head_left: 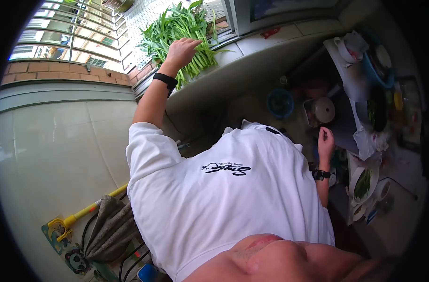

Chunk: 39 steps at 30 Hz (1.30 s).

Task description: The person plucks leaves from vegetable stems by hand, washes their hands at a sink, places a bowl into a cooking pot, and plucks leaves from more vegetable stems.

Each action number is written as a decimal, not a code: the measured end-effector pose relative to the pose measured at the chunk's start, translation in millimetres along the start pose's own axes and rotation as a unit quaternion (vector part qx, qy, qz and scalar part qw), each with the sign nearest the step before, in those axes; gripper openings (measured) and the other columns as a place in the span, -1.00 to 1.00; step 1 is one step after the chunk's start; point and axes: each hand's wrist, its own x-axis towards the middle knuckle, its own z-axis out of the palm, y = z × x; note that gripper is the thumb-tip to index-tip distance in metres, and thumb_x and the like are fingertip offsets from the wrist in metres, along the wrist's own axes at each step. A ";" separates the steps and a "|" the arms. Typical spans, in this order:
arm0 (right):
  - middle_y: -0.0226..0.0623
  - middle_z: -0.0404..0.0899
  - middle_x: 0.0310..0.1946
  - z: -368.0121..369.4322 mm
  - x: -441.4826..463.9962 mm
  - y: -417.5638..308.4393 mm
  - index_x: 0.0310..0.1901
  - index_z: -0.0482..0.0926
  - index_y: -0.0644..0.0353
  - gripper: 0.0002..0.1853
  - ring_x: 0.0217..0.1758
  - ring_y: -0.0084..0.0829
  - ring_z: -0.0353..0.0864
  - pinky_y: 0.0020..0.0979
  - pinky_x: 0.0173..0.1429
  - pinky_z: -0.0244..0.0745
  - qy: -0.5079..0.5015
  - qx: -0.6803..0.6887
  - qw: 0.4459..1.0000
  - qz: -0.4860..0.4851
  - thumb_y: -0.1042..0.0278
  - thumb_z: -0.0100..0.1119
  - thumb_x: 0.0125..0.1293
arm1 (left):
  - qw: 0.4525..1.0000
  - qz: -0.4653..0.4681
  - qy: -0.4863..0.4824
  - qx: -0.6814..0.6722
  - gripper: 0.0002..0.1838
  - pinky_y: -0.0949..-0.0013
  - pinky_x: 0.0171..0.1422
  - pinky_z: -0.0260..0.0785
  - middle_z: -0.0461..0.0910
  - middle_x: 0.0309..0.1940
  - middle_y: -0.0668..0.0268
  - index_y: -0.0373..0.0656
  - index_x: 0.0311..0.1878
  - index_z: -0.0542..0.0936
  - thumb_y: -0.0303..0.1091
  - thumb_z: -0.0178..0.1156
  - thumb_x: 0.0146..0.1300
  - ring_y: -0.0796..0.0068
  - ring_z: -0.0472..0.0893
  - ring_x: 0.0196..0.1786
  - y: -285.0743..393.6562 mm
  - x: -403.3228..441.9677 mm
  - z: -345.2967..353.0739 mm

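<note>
A large bunch of leafy greens (202, 56) lies across the window ledge, with pale stalks toward the room and leaves toward the bars. My left hand (181, 52) is on top of the bunch, its fingers pressed together around some stalks; the fingertips are partly hidden. A black band (166, 82) is on that wrist. My right hand (325, 137) hangs low on the right side with its fingers curled in and nothing visible in them. It is close to a round-lidded container (324, 111), apart from it. That wrist wears a dark watch (321, 175).
A blue basin (280, 103) stands on the floor. Along the right, a cluttered counter holds a white bowl of greens (363, 184), a white pot (348, 50) and bags. At lower left are a yellow-handled tool (85, 211) and a grey cloth (112, 228). Window bars (73, 35) are at upper left.
</note>
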 end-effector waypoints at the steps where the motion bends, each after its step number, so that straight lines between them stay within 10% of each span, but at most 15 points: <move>1: -0.32 0.57 -0.34 1.1 1.2 -3.5 -0.17 0.61 0.28 -0.86 -0.35 -0.50 0.55 -0.51 -0.27 0.45 0.003 -0.002 1.000 -0.011 0.41 0.15 0.35 | 0.998 0.034 -0.048 0.017 -0.88 0.24 -0.05 0.47 0.65 -0.18 0.40 0.01 -0.21 0.63 -0.34 0.15 0.23 0.30 0.61 -0.07 -0.9 -3.8 4.3; 7: -0.30 0.59 -0.32 4.0 15.1 -17.1 -0.17 0.61 0.28 -0.86 -0.34 -0.50 0.56 -0.49 -0.23 0.46 0.013 -0.009 0.999 -0.050 0.41 0.15 0.35 | 0.982 -0.115 0.108 -0.104 -0.86 0.31 -0.13 0.50 0.68 -0.25 0.39 0.04 -0.19 0.69 -0.27 0.23 0.21 0.31 0.65 -0.20 -5.3 -0.2 -9.5; 10: -0.30 0.59 -0.33 2.6 21.8 -17.3 -0.17 0.61 0.29 -0.86 -0.34 -0.51 0.56 -0.51 -0.25 0.46 0.005 -0.014 0.997 -0.072 0.41 0.15 0.36 | 0.848 -0.267 0.327 -0.321 -0.82 0.41 -0.15 0.52 0.72 -0.28 0.30 -0.11 -0.16 0.70 -0.25 0.30 0.24 0.46 0.70 -0.28 -21.0 8.6 -32.4; 14: -0.35 0.60 -0.32 6.2 36.0 -32.9 -0.16 0.62 0.29 -0.85 -0.34 -0.59 0.55 -0.57 -0.28 0.44 0.002 0.032 0.998 -0.062 0.41 0.16 0.36 | 0.722 -0.194 0.418 -0.515 -0.81 0.53 -0.11 0.49 0.70 -0.29 0.24 -0.33 -0.11 0.64 -0.41 0.25 0.30 0.58 0.66 -0.24 4.8 30.4 -95.1; 22: -0.43 0.60 -0.23 -13.4 102.6 -176.5 -0.07 0.64 0.22 -0.81 -0.31 -0.67 0.56 -0.64 -0.31 0.42 0.013 0.162 0.963 -0.215 0.49 0.24 0.29 | 0.685 -0.130 0.039 -0.716 -0.77 0.56 -0.18 0.41 0.69 -0.33 0.36 -0.32 -0.08 0.65 -0.35 0.23 0.32 0.69 0.58 -0.30 157.9 71.0 -98.4; 26: -0.42 0.60 -0.20 -41.4 126.1 -224.4 -0.07 0.67 0.04 -0.68 -0.11 -0.35 0.53 -0.37 -0.04 0.48 0.105 -0.070 0.876 -0.466 0.38 0.37 0.08 | 0.774 -0.064 -0.092 -0.623 -0.78 0.54 -0.15 0.43 0.67 -0.35 0.37 -0.33 -0.09 0.65 -0.36 0.23 0.32 0.66 0.58 -0.30 238.9 81.7 -79.0; 34: -0.45 0.60 -0.43 -51.5 125.0 -171.6 -0.37 0.65 0.10 -0.92 -0.26 -0.37 0.56 -0.29 -0.10 0.43 -0.081 -0.121 0.899 -0.412 0.36 0.31 0.07 | 0.895 0.051 -0.067 -0.439 -0.78 0.44 -0.25 0.44 0.67 -0.43 0.28 -0.27 -0.18 0.68 -0.31 0.26 0.22 0.60 0.57 -0.39 323.4 99.2 -77.8; 39: -0.42 0.60 -0.47 -43.8 115.3 -136.3 -0.34 0.64 0.19 -0.95 -0.42 -0.48 0.57 -0.48 -0.30 0.46 0.002 0.015 0.961 -0.277 0.48 0.28 0.13 | 0.836 -0.037 -0.086 -0.540 -0.78 0.45 -0.29 0.43 0.67 -0.44 0.29 -0.29 -0.18 0.67 -0.32 0.26 0.24 0.60 0.58 -0.41 357.5 105.2 -58.9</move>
